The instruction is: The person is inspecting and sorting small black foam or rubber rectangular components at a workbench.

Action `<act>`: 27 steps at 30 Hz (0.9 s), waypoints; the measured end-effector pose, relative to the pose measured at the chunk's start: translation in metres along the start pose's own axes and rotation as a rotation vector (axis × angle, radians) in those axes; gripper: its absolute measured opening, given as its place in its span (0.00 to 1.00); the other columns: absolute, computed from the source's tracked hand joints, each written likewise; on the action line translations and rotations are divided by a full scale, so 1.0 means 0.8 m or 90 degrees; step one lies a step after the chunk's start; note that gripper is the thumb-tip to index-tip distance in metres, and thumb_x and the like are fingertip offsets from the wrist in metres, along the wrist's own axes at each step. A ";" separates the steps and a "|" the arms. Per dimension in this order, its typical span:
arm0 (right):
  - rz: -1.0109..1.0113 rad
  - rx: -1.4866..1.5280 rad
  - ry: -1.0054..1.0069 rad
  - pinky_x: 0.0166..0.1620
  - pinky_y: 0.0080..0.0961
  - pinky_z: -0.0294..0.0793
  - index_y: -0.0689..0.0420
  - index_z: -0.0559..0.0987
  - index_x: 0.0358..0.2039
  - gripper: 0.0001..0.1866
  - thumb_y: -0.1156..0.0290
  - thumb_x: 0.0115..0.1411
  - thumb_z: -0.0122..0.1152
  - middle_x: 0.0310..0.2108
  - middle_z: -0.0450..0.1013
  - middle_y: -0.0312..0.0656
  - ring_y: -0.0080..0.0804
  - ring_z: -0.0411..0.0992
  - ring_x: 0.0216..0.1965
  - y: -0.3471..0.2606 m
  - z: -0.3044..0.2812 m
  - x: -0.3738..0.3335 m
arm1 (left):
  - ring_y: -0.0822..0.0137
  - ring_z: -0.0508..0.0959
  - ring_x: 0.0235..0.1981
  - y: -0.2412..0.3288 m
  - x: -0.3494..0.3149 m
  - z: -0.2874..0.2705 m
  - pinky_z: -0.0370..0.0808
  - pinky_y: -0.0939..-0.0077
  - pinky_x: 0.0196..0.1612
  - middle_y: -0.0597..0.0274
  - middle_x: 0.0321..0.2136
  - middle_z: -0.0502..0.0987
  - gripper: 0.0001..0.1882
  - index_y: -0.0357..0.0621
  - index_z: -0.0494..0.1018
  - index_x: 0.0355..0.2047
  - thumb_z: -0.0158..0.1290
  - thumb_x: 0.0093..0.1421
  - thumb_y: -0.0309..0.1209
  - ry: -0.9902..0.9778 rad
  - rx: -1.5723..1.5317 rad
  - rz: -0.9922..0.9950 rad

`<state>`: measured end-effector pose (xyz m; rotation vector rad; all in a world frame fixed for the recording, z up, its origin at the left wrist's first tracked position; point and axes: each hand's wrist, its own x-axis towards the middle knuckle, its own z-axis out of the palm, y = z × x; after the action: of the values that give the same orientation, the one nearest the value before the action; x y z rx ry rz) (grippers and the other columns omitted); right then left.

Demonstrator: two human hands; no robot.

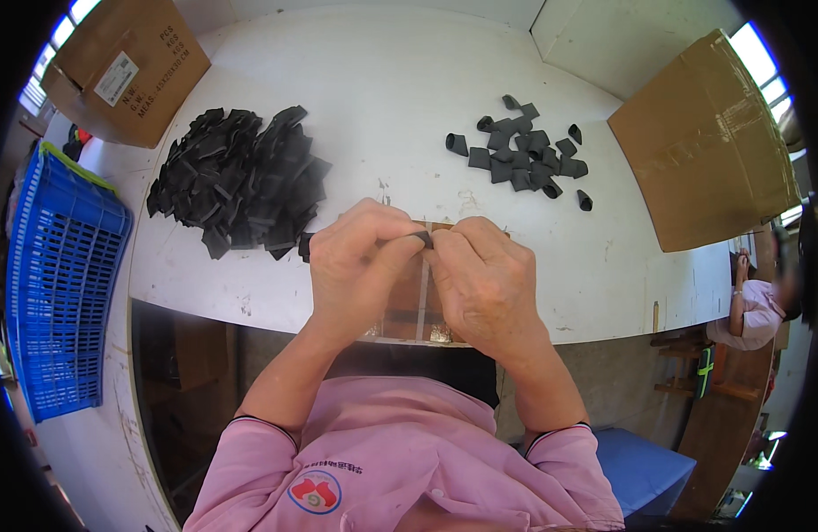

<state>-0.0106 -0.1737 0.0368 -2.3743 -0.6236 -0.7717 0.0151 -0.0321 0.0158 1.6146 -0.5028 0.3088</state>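
In the head view, pinches a small black fabric piece (424, 239) between thumb and forefinger of the left hand (360, 257), with the other fingers curled in; grasps the same piece from the opposite side with the right hand (484, 279), thumb and forefinger closed on the tip. Holds the piece over a brown panel (404, 306) with 1 pale strip, at the near edge of the white table (391, 115). Shows a black end (304, 246) past the outer side of the left hand; cannot tell whether to count that end as part of the pinched piece. Has a dense heap of black fabric pieces (236, 182) beyond to the left, and a smaller, looser scatter of short black fabric tubes (515, 151) to the right, with some open ends visible. Wears a pink short-sleeved shirt (382, 461). Farther out, has a blue plastic basket (67, 284) and 1 cardboard box (152, 80) on the left, 1 taped cardboard box (710, 151) on the right, and 1 co-worker (753, 310) near the far right edge.
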 end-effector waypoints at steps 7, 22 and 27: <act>0.423 0.676 0.171 0.19 0.12 0.56 0.64 0.74 0.28 0.15 0.64 0.59 0.47 0.15 0.64 0.32 0.15 0.58 0.16 0.054 -0.033 0.010 | 0.72 0.70 0.31 -0.073 -0.046 -0.042 0.66 0.82 0.35 0.60 0.31 0.71 0.11 0.35 0.69 0.38 0.49 0.52 0.20 0.075 0.195 -0.126; 0.580 0.529 -0.237 0.24 0.13 0.62 0.63 0.74 0.29 0.08 0.72 0.57 0.49 0.17 0.67 0.32 0.15 0.61 0.20 -0.007 0.047 -0.113 | 0.60 0.70 0.31 -0.161 -0.086 -0.092 0.69 0.71 0.34 0.56 0.27 0.70 0.08 0.34 0.70 0.28 0.52 0.44 0.20 -0.055 0.677 -0.030; 0.497 0.467 -0.163 0.28 0.19 0.67 0.63 0.73 0.32 0.09 0.71 0.52 0.55 0.22 0.69 0.38 0.23 0.67 0.24 -0.022 0.059 -0.109 | 0.71 0.73 0.27 -0.074 -0.079 -0.057 0.70 0.78 0.33 0.61 0.28 0.74 0.06 0.36 0.70 0.32 0.49 0.55 0.26 0.100 -0.246 -0.481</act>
<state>-0.0661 -0.1528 -0.0451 -1.7853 -0.0091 0.1087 -0.0061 0.0248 -0.0612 1.2796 0.1789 -0.2208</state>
